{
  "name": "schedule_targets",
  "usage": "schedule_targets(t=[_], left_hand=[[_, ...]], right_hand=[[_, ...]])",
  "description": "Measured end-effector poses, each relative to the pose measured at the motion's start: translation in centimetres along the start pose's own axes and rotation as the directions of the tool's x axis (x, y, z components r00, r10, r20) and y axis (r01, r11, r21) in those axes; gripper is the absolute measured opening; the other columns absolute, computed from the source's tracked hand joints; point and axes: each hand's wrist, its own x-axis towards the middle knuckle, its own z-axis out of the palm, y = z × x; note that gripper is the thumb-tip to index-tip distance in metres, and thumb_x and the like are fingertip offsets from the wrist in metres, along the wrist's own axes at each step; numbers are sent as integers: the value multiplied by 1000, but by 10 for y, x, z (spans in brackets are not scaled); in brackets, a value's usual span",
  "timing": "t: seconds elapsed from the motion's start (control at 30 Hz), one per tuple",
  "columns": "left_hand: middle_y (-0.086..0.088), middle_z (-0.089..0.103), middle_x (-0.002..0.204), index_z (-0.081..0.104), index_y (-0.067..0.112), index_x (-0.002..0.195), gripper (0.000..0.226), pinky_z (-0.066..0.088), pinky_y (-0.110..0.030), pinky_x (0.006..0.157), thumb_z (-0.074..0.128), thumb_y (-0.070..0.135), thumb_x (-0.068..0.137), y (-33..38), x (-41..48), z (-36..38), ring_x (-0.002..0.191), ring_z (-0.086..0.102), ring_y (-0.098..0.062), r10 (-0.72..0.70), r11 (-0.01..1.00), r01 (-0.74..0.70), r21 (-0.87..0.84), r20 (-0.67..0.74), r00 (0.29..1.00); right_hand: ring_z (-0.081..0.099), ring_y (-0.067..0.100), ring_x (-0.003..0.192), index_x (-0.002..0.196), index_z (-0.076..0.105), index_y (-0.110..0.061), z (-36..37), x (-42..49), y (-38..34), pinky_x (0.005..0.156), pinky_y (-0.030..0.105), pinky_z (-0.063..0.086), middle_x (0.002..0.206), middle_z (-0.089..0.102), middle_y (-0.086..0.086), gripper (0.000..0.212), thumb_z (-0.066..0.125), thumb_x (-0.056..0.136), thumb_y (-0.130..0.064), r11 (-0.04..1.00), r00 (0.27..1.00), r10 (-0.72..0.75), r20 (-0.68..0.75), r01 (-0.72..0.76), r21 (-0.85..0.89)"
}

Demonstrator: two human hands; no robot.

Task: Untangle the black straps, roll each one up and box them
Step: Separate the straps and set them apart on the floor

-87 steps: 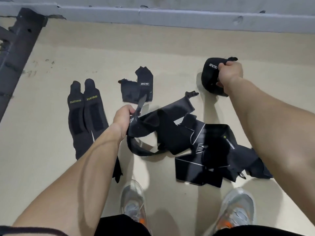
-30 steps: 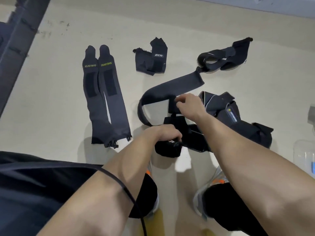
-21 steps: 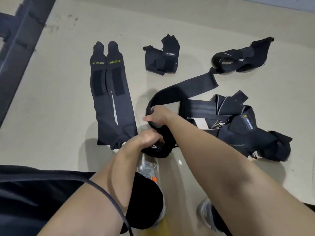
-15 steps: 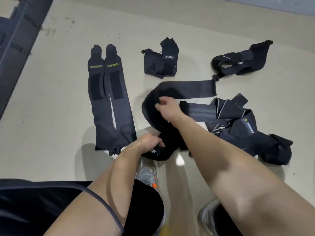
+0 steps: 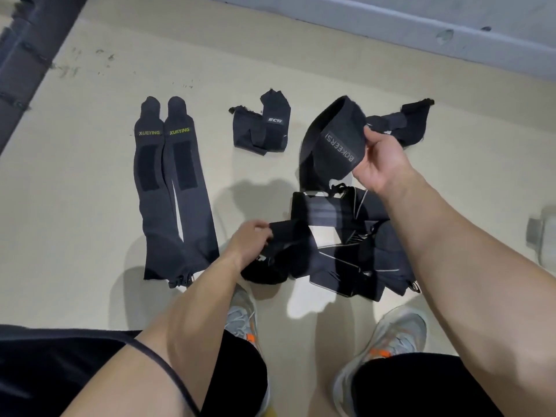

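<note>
Right hand (image 5: 376,159) grip curled round the raised BOKEERSI strap (image 5: 335,136). Left hand (image 5: 249,242) grip pinches the tangled straps (image 5: 343,270) lying on the floor (image 5: 90,212).

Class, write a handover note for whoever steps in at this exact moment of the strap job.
Left grip pinches a strap end at the tangled pile. Right grip holds the BOKEERSI strap raised.
Done: two XUEYING straps lie flat, side by side; MCYO strap folded apart.
Left: untangle the pile, roll every strap, box them; no box in view.
</note>
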Motion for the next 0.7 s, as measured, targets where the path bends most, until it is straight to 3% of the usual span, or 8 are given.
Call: schedule_targets(t=[0.13,0.2,0.27,0.33,0.4,0.5,0.57,0.7], left_hand=[[6,60,138,49,32,147,56,44,-35,109,65,37,93,42,2,12,121,60,-16,241,970,-242,-1,-87,967],[7,54,145,45,30,151,63,42,-32,112,69,36,93,68,-3,18,126,59,-14,319,943,-324,-74,-70,945],[1,64,133,46,27,150,61,51,-26,98,71,29,94,90,-7,20,105,70,-14,357,897,-341,-280,5,934],[-7,72,106,57,16,139,44,56,-23,72,68,19,97,106,-11,20,74,71,-17,403,817,-305,-490,106,909],[-7,68,80,63,5,117,20,50,-19,54,65,12,98,114,-16,19,57,64,-14,425,792,-301,-532,124,897],[-6,62,67,62,8,97,5,46,-17,48,64,13,98,113,-18,19,49,59,-12,387,817,-297,-494,88,918],[-4,66,67,64,12,95,5,49,-22,56,66,16,97,104,-12,13,54,62,-14,317,816,-261,-516,22,948],[2,68,111,64,20,122,31,51,-35,95,68,30,93,77,6,-3,102,66,-22,-14,844,-169,-508,-336,942]], right_hand=[[76,34,85,109,63,7,0,-10,-7,87,48,59,96,75,23,33,36,109,-12,1000,1000,-18,6,18,25],[76,33,84,108,62,8,0,-12,-8,88,48,59,96,74,23,32,36,109,-11,1000,1000,-11,4,11,14],[76,32,87,110,61,7,1,-12,-10,90,47,59,97,74,22,30,36,109,-11,1000,1000,1,8,-1,-14],[76,32,88,110,61,5,1,-13,-11,87,49,60,96,74,22,30,37,109,-13,997,999,24,24,-22,-72],[75,33,87,109,61,4,2,-14,-12,84,52,60,95,74,21,30,38,109,-17,990,998,50,28,-46,-137],[75,34,93,115,61,3,4,-12,-14,88,53,58,100,75,21,30,40,109,-18,989,999,39,10,-37,-146],[75,30,97,119,60,-3,3,-5,-15,88,47,61,105,75,14,26,45,108,-20,979,1000,12,8,-10,-206],[70,20,90,103,62,-17,3,3,-10,81,36,59,107,73,3,21,53,103,-36,732,996,-38,-80,-27,-681]])
